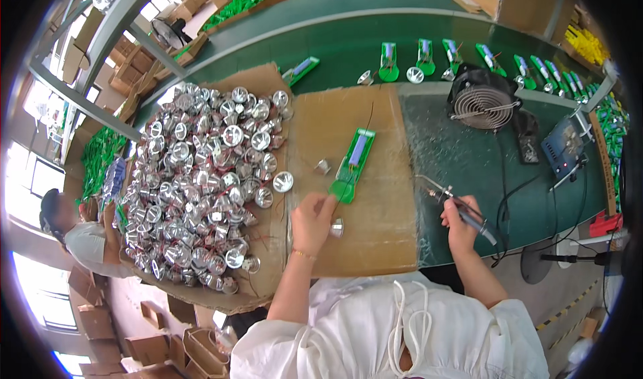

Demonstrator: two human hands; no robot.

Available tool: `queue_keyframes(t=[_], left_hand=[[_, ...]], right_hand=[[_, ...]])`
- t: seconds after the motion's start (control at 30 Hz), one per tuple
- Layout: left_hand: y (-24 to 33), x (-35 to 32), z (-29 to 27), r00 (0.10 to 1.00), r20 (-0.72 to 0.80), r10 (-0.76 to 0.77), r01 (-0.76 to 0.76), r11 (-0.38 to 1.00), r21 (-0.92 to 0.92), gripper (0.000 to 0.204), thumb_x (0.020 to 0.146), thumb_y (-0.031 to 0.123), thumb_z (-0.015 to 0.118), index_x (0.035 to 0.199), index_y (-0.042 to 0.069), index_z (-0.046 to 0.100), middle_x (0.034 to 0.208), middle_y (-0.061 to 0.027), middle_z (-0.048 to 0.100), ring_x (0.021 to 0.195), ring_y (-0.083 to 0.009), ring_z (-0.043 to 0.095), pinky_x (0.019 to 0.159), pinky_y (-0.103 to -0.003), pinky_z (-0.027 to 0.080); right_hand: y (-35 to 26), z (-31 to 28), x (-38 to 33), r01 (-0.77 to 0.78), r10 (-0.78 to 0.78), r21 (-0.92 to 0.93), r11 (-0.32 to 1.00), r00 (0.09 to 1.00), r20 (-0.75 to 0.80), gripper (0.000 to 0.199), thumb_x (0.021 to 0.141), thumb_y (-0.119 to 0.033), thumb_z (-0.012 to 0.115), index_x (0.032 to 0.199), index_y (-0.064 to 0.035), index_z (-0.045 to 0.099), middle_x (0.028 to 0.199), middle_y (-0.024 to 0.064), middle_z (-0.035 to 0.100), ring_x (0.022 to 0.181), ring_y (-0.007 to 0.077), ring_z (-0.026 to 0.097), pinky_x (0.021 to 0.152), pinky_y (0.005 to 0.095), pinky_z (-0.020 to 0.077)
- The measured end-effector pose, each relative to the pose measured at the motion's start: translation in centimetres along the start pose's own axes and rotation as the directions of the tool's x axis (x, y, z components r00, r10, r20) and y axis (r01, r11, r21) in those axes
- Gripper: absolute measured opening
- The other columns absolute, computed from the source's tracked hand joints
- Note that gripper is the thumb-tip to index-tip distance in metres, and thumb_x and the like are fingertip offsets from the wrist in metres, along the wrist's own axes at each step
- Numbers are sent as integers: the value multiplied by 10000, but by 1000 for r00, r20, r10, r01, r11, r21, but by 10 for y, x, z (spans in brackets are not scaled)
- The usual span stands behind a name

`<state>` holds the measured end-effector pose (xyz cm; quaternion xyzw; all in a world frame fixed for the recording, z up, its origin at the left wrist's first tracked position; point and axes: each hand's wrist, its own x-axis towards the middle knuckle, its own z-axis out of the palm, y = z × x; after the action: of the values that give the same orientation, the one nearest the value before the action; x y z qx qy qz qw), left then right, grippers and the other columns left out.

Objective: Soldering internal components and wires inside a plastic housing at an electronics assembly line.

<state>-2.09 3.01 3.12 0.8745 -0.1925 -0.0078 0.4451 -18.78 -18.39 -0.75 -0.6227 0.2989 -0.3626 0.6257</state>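
On the brown cardboard sheet (395, 238) lies a green plastic casing (345, 189) with a blue-purple cylindrical battery (358, 150) and a thin dark wire rising from its far end. My left hand (313, 221) is closed, its thumb and fingers pinched at the casing's round near end. In my right hand (461, 223) is a soldering iron (469, 217), its thin tip pointing left toward the casing but apart from it. Loose silver reflector cups lie close by: one reflector cup (323, 166) left of the casing, another reflector cup (337, 227) beside my left fingers.
A big heap of silver reflector cups (201, 178) fills the left. At the right stand a black fan (485, 104) and a blue soldering station (562, 148) with cables. Several casings (388, 64) line the green conveyor. A co-worker (84, 241) is at far left.
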Motion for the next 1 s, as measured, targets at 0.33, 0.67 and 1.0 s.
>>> queue_keyframes(t=[0.33, 0.67, 1.0], left_hand=[[-17, 24, 23, 989, 29, 143, -142, 989, -41, 121, 743, 112, 641, 809, 11, 630, 839, -131, 599, 731, -266, 576, 645, -332, 456], [0, -19, 18, 936, 347, 59, 12, 980, -200, 128, 754, 123, 651, 776, -2, 638, 819, -104, 559, 675, -182, 567, 606, -269, 453], [4, -9, 26, 936, 352, -28, 37, 999, -18, 161, 741, 160, 661, 720, 0, 646, 820, -96, 562, 657, -187, 563, 597, -282, 445]], right_hand=[[6, -2, 1, -13, 12, 24, 1000, 999, 39, 169, 793, -101, 630, 815, -11, 489, 628, 59, 550, 511, 87, 521, 450, 200, 419], [-3, -2, -20, 115, -102, -61, 991, 978, 184, 143, 800, -66, 595, 830, 0, 471, 638, 70, 550, 521, 98, 528, 476, 212, 439], [-17, 26, -31, 180, -142, -84, 980, 931, 336, 164, 747, -85, 672, 740, -12, 525, 588, 37, 572, 505, 49, 508, 451, 209, 400]])
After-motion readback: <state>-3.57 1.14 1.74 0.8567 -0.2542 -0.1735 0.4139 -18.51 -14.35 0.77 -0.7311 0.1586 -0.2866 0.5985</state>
